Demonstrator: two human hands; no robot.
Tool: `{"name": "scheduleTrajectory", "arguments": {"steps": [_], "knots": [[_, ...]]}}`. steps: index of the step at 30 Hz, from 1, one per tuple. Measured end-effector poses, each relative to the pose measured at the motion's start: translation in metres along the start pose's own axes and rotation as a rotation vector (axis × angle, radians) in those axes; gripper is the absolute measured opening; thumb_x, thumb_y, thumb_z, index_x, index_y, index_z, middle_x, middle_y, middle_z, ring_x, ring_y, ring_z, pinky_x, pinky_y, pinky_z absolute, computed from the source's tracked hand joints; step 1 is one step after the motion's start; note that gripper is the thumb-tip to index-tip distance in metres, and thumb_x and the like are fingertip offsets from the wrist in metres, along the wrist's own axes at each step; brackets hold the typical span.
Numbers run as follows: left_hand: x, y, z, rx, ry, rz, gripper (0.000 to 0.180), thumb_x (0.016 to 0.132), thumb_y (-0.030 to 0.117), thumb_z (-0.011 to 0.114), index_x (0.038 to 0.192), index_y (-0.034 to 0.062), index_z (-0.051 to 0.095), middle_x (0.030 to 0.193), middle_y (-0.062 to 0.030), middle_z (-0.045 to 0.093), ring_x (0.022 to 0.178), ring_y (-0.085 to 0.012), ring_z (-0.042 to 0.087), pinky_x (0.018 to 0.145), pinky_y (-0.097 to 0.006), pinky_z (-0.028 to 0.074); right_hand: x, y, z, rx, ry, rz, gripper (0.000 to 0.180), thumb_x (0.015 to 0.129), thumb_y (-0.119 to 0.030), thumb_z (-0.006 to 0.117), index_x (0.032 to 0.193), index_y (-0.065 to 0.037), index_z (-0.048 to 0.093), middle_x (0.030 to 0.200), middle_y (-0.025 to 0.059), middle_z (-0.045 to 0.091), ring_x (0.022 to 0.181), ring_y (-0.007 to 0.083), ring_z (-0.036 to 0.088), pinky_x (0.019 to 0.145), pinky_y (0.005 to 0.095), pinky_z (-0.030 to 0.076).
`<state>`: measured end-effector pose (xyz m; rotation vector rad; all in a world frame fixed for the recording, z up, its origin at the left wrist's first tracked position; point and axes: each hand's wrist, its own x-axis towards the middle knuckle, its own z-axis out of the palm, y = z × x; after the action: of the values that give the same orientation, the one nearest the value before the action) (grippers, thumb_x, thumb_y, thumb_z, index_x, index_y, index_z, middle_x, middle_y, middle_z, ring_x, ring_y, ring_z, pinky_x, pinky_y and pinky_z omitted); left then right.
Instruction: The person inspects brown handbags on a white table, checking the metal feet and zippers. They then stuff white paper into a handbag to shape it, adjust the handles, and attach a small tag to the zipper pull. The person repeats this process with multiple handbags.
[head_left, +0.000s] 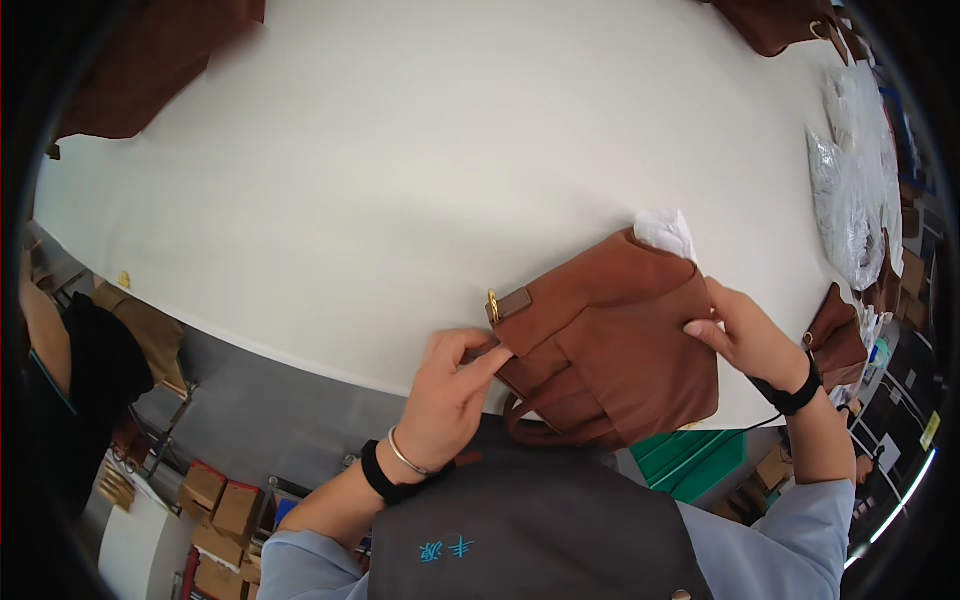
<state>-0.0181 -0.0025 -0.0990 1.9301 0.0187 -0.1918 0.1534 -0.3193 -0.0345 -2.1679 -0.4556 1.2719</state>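
Observation:
A brown leather handbag (625,340) lies tilted at the near edge of the white table, close to my body. A gold-coloured metal ring (492,307) sits on a small leather tab at its left corner, and its handle (550,436) loops toward me. White stuffing (664,232) pokes out at the far end. My left hand (448,392) pinches the bag's left edge just below the ring, its fingertips partly hidden there. With the thumb on the outside and the fingers mostly behind the leather, my right hand (748,332) grips the bag's right side.
More brown bags lie at the table's far left (150,70), far right (775,20) and right edge (836,338). Clear plastic wrapping (850,190) heaps along the right. Below the table are a green bin (690,462) and cardboard boxes (222,505). Another person (90,370) is at the left.

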Motion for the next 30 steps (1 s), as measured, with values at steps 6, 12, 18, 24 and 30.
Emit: {"name": "scheduleTrajectory", "arguments": {"steps": [6,12,18,24,30], "knots": [[0.008,0.001,-0.011,-0.010,-0.046,0.029,0.043,0.079,-0.016,0.054,0.114,0.0047,0.067,0.105,-0.0164,0.060,0.089,-0.0308,0.059,0.076,-0.035,0.051,-0.003,-0.005,0.002,-0.064,-0.003,0.023,0.032,0.094,-0.022,0.065,0.112,0.001,0.053,0.089,0.0198,0.063,0.079,0.0341,0.062,0.074,0.0383,0.050],[0.010,-0.004,-0.007,-0.864,-0.221,-0.324,0.045,0.084,-0.011,0.050,0.128,0.0021,0.056,0.118,-0.0193,0.059,0.103,-0.0336,0.061,0.085,-0.034,0.051,0.004,-0.015,-0.006,-0.001,-0.044,0.017,0.031,0.094,-0.019,0.064,0.114,0.002,0.054,0.093,0.0195,0.065,0.085,0.0323,0.065,0.078,0.0373,0.051],[0.047,0.023,-0.037,-0.228,-0.651,-0.440,0.041,0.088,-0.012,0.042,0.125,0.0004,0.056,0.118,-0.0191,0.058,0.103,-0.0293,0.061,0.084,-0.032,0.050,0.002,-0.014,-0.007,-0.036,-0.056,0.079,0.032,0.094,-0.019,0.064,0.117,0.002,0.055,0.097,0.0185,0.066,0.089,0.0323,0.066,0.080,0.0368,0.051],[0.027,0.004,-0.009,-0.497,-0.349,0.024,0.039,0.083,-0.016,0.044,0.114,0.0014,0.061,0.098,-0.0158,0.055,0.082,-0.0298,0.057,0.074,-0.034,0.048,-0.007,-0.010,-0.006,-0.026,-0.013,-0.007,0.031,0.094,-0.023,0.065,0.109,0.002,0.055,0.101,0.0197,0.065,0.091,0.0338,0.064,0.080,0.0379,0.050],[0.010,-0.006,0.004,-1.260,-0.453,-0.661,0.039,0.095,-0.002,0.041,0.131,0.0057,0.053,0.121,-0.0056,0.053,0.084,-0.0158,0.054,0.074,-0.030,0.047,-0.010,-0.009,-0.005,-0.043,0.006,0.119,0.034,0.094,-0.024,0.065,0.112,0.001,0.052,0.100,0.0195,0.066,0.090,0.0363,0.065,0.080,0.0386,0.051]]}}
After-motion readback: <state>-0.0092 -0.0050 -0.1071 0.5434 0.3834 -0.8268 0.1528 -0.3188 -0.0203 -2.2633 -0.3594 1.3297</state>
